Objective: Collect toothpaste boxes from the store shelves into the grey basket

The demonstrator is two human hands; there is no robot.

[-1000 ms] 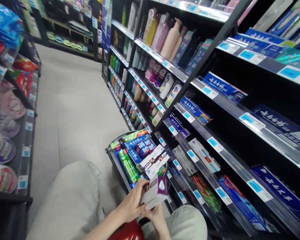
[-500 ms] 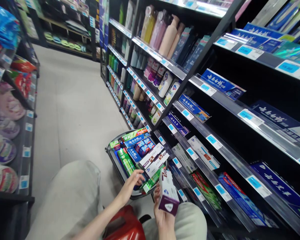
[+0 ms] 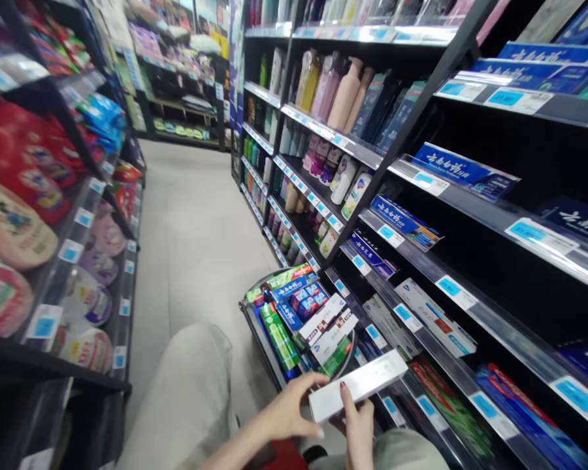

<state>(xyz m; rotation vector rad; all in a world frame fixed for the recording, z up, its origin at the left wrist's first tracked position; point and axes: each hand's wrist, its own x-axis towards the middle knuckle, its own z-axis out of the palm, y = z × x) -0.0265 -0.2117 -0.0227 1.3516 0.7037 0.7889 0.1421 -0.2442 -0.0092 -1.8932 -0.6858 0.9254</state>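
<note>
A white toothpaste box [image 3: 372,378] is held low in front of me, its plain pale side turned up. My right hand [image 3: 357,418] grips it from below and the near side, thumb lying across the top. Around the box's left end curl the fingers of my left hand [image 3: 294,405]. Just beyond my hands stands a dark basket [image 3: 251,320] filled with toothpaste boxes. In it lie white boxes [image 3: 330,329] with dark print, a green box [image 3: 279,336], blue-and-red small boxes [image 3: 310,300] and a Colgate box [image 3: 291,275].
Shelving [image 3: 451,294] with toothpaste boxes and price tags rises close on my right, bottles [image 3: 330,91] farther along it. Another shelf [image 3: 78,261] with bottles and bags borders the left side. My knee [image 3: 186,385] is beside the basket. The floor [image 3: 196,228] runs between the shelves.
The toothpaste box has turned from upright, purple end toward me, to lying crosswise with its pale side up. My left hand has moved from the basket to the box. My view has shifted left.
</note>
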